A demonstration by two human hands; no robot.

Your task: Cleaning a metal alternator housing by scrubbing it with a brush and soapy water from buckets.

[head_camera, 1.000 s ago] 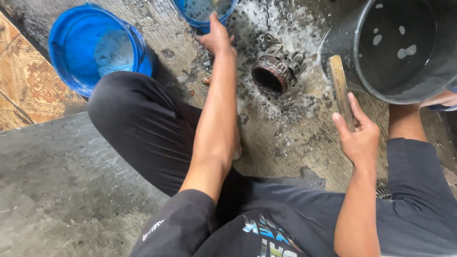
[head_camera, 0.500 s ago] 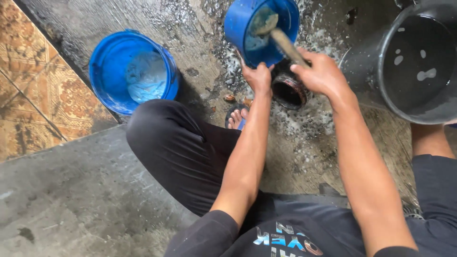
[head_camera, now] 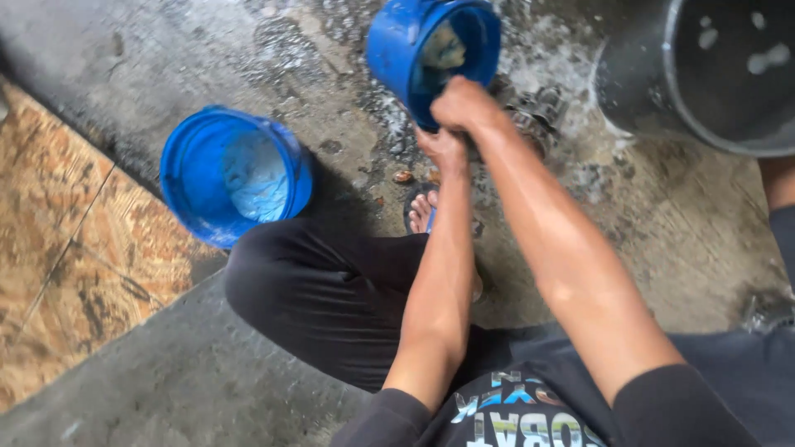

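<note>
Both hands have closed in since earlier: right hand (head_camera: pixel 464 103) clenched at the tilted blue tub (head_camera: pixel 431 50), left hand (head_camera: pixel 443 149) gripping just below, contents unclear. Steady tilt avoids spilling suds.

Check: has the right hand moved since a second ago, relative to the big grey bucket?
Yes. The right hand left the grey bucket and went over to the small blue container.

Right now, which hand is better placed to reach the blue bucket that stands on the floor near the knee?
Probably the left hand. It sits lower and on the side of the blue bucket. The right hand is up at the tilted blue container, farther away, and looks busy there.
</note>
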